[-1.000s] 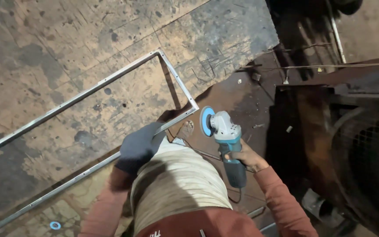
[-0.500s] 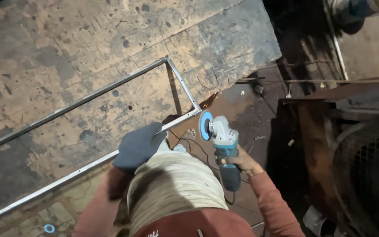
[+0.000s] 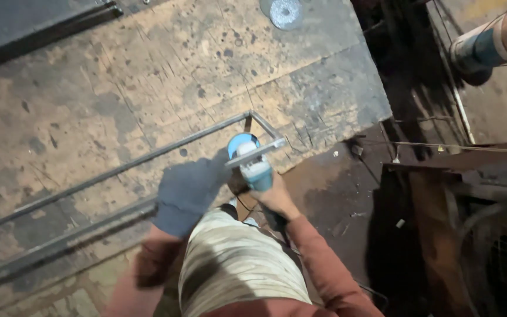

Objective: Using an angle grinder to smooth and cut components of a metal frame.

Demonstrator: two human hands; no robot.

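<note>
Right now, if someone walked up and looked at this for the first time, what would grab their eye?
Probably the angle grinder with its blue disc guard, held in the bare right hand at the corner of the thin metal frame lying on the scarred wooden board. Just left of it, the gloved left hand presses on the frame's near bar. A round grey disc lies at the board's far edge.

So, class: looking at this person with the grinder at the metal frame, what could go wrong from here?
1. The right hand alone holds the grinder, so it might kick at the frame corner.
2. The gloved left hand steadies the frame close to the disc and could be nicked.
3. The frame looks unclamped on the wooden floor, so it may shift.
</note>
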